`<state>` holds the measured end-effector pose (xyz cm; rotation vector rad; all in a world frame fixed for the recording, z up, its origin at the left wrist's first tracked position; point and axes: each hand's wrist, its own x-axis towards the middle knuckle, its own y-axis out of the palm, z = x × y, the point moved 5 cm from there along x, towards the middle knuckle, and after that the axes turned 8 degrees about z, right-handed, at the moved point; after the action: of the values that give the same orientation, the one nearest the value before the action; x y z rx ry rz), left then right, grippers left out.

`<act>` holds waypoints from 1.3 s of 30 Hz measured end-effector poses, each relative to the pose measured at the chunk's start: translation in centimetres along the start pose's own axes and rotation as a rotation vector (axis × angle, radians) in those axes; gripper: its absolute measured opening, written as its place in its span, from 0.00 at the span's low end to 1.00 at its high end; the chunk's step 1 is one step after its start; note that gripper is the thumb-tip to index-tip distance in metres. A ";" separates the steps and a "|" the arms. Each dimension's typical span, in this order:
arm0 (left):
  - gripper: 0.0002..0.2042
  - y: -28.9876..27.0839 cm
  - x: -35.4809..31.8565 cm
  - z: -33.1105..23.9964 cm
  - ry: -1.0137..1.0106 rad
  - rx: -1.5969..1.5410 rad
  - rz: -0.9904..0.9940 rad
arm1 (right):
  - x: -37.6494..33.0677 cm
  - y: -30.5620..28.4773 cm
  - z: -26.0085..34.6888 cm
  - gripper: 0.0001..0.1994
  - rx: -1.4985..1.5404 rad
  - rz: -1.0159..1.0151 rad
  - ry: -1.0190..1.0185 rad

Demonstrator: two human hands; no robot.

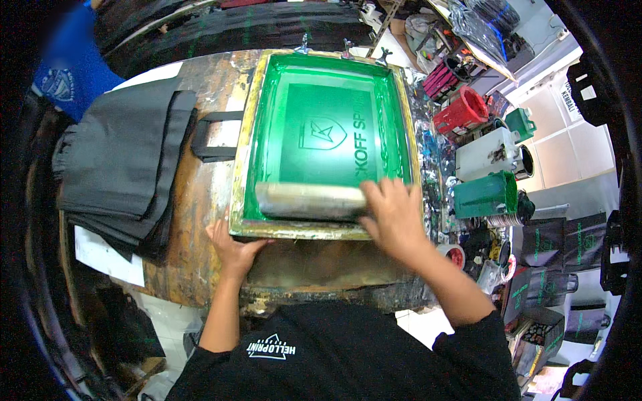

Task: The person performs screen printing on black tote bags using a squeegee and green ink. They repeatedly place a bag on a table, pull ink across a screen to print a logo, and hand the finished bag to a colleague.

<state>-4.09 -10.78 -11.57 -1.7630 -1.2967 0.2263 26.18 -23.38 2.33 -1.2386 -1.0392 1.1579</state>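
Note:
A screen printing frame (pixel 242 150) lies on the worktable, its mesh covered with green ink. A shield emblem and lettering show through the mesh. My right hand (pixel 394 217) is closed around the right end of a squeegee (pixel 307 199), blurred by motion, which lies across the near end of the mesh inside the frame. My left hand (pixel 234 254) grips the frame's near left corner, thumb along the near edge; some of its fingers are partly hidden. From under the frame's left side sticks out the black handle of a bag (pixel 217 159). The rest of that bag is hidden.
A stack of black fabric bags (pixel 120 154) covers the table's left side. Clamps (pixel 302 45) stand at the frame's far edge. Along the right are a red bucket (pixel 461 113), a white jug (pixel 478 157) and a green container (pixel 485 195). A person in blue (pixel 70 83) is at far left.

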 end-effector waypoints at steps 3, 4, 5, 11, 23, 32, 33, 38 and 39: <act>0.58 -0.3 -0.2 0.2 -0.018 -0.014 0.037 | -0.6 1.6 1.2 0.22 -0.064 -0.126 0.022; 0.57 -0.3 -0.1 0.2 -0.053 -0.038 0.041 | -0.4 1.9 1.3 0.20 -0.083 -0.164 0.025; 0.57 -0.3 -0.1 0.1 -0.084 -0.062 0.050 | 0.3 2.2 1.0 0.18 -0.080 -0.169 0.034; 0.56 -0.2 -0.7 0.9 -0.110 -0.070 0.103 | 8.5 2.6 -2.8 0.14 -0.117 -0.305 0.048; 0.51 -0.1 -1.3 1.5 -0.090 -0.044 0.054 | 26.7 3.7 -12.9 0.30 -0.233 -0.360 0.047; 0.56 -2.6 1.8 -1.4 -0.106 0.307 0.191 | 32.4 -0.6 -16.2 0.37 -0.155 -0.085 0.025; 0.57 -3.4 3.0 -1.7 -0.079 0.294 0.174 | 31.8 -0.6 -15.8 0.36 -0.169 -0.113 0.026; 0.53 -3.5 15.9 -4.3 0.261 0.143 0.087 | 31.5 1.8 -15.2 0.30 -0.235 -0.394 0.037; 0.50 -2.1 19.5 -5.1 0.326 0.148 0.072 | 31.5 3.2 -15.6 0.29 -0.252 -0.429 0.044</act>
<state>6.01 2.70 -0.34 -1.6419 -0.9597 0.0691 45.80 5.56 -2.93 -1.1508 -1.3684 0.6817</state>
